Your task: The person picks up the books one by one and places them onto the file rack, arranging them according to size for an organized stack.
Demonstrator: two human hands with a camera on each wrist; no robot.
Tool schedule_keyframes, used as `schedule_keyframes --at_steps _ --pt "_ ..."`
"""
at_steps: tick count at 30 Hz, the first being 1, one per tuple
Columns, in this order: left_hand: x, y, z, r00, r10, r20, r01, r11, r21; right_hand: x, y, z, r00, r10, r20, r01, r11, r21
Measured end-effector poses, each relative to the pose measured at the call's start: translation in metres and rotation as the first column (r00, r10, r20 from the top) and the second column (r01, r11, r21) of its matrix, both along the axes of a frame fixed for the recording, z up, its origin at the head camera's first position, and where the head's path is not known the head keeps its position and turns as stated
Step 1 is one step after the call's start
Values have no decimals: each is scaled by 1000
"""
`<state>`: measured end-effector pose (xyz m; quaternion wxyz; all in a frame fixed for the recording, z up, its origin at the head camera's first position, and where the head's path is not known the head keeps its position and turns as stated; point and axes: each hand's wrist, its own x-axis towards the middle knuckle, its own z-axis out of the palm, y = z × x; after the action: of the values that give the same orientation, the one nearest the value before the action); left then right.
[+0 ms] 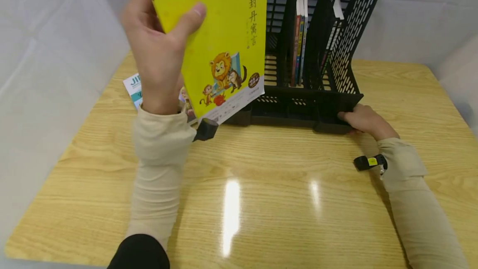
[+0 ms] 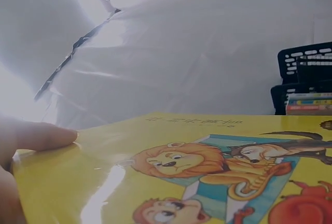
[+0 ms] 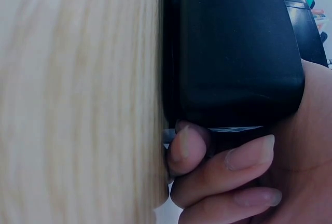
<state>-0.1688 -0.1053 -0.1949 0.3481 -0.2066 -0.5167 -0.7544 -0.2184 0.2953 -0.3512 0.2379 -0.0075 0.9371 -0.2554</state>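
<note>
My left hand (image 1: 158, 55) holds up a yellow picture book (image 1: 220, 20), the thumb flat on its cover and the fingers behind it. The cover shows a lion and other cartoon animals; in the left wrist view the same book (image 2: 119, 156) stretches away from the thumb. Partly behind it stands a black desktop file rack (image 1: 284, 115) with upright perforated dividers. At the rack's front right corner, my right hand (image 1: 367, 123) grips the base. Up close, its fingers (image 3: 249, 154) curl at the end of the black base, just over the wooden table.
Several thin books (image 1: 300, 49) stand upright in a middle slot of the rack, and a pale one (image 1: 337, 7) leans in the right slot. On the wooden table (image 1: 269, 202), a white and teal booklet (image 1: 132, 88) lies partly hidden behind my left wrist. White sheeting (image 1: 418, 15) hangs behind.
</note>
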Motion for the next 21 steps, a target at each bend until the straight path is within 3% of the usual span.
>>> schedule_keyframes --at_steps 7,14,21 --pt "-3 16 -1 996 -36 80 35 999 16 1 3 1 1000 -8 2 8 1000 1" --pt "-13 25 -5 997 -44 64 43 999 21 2 3 -1 1000 -1 3 1 1000 16" --pt "-22 35 7 996 -30 80 28 999 37 0 -1 0 1000 -2 -2 2 1000 4"
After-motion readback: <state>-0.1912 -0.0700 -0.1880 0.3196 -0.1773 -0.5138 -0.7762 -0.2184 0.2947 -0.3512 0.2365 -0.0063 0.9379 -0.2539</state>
